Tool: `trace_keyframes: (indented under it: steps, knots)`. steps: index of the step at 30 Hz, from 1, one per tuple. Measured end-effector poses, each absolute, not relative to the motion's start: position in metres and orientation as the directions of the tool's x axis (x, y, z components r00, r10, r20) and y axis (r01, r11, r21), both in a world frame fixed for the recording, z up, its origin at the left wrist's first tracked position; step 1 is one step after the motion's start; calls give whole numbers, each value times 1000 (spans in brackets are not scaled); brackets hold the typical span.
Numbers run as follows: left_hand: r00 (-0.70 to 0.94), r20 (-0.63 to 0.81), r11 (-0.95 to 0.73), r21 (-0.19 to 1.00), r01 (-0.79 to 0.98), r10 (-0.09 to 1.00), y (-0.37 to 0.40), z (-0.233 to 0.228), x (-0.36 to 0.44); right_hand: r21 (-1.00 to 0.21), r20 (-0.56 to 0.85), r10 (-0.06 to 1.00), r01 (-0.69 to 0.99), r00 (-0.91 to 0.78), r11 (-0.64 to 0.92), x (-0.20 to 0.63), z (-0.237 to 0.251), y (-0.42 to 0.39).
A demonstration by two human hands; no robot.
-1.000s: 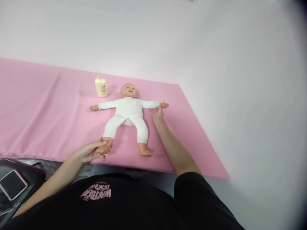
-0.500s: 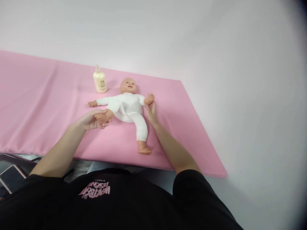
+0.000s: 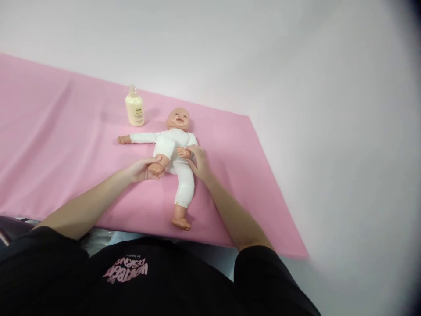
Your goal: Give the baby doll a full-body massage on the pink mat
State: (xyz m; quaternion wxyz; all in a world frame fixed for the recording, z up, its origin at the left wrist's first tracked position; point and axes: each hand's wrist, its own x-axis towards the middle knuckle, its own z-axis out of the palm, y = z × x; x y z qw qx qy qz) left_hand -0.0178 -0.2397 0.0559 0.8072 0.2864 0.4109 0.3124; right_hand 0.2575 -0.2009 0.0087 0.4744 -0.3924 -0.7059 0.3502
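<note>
A baby doll (image 3: pixel 179 139) with a white cloth body lies on its back on the pink-covered table (image 3: pixel 226 210), head toward the far edge. My left hand (image 3: pixel 143 170) is closed around the lower part of one leg, which is bent up toward the belly. The doll's arm on the right lies across its body, and my right hand (image 3: pixel 199 162) grips it near the wrist. The other leg points toward me, and the other arm stretches out to the left.
A bottle of pale yellow lotion (image 3: pixel 135 109) stands upright left of the doll's head. A white wall (image 3: pixel 296 87) runs behind and to the right of the table. Dark items lie below the table's front edge at the lower left.
My left hand has brought the doll's leg inward and bent it toward the belly. The right hand has drawn the doll's arm from the side across its body.
</note>
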Motion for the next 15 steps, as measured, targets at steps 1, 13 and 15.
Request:
trace_keyframes:
  steps: [1,13,15]
  knots:
    - [508,-496,661,720,-213,704,-243,54,-21,-883,387,902,204,-191,422,259,6,-201]
    - [949,-315,305,905,296,15,-258,27,-32,-951,218,900,-128,377,283,292,-10,-170]
    - [952,-306,282,915,289,16,-258,21,-33,-958,208,904,-110,374,266,295,-15,-169]
